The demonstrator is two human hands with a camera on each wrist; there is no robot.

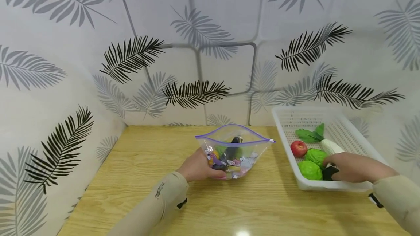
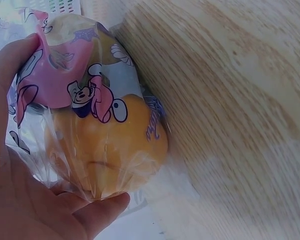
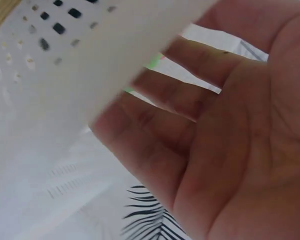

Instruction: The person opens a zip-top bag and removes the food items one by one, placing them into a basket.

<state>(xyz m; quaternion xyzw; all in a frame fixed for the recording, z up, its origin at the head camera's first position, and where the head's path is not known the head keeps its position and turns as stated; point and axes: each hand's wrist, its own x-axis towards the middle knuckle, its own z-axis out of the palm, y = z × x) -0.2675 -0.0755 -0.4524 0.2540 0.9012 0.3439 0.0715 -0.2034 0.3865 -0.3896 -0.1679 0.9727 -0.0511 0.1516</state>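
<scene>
My left hand [image 1: 200, 166] grips the side of a clear zip bag [image 1: 251, 156] with a purple top edge and cartoon prints. The bag's mouth gapes. Inside are a dark eggplant [image 1: 231, 150] and a rounded orange thing [image 2: 107, 145], seen through the plastic. At the right, my right hand [image 1: 357, 166] reaches into a white basket [image 1: 347, 185] and holds another dark eggplant [image 1: 329, 173] between thumb and fingers. Two green cabbages [image 1: 310, 170] lie beside it. In the right wrist view the basket wall hides the fingertips of my right hand [image 3: 215, 125].
Further back in the basket are a red apple [image 1: 299, 149], a long pale vegetable [image 1: 330, 147] and green leaves [image 1: 310, 134]. A wooden table [image 1: 144, 156] carries bag and basket. Leaf-patterned cloth [image 1: 210, 65] hangs behind.
</scene>
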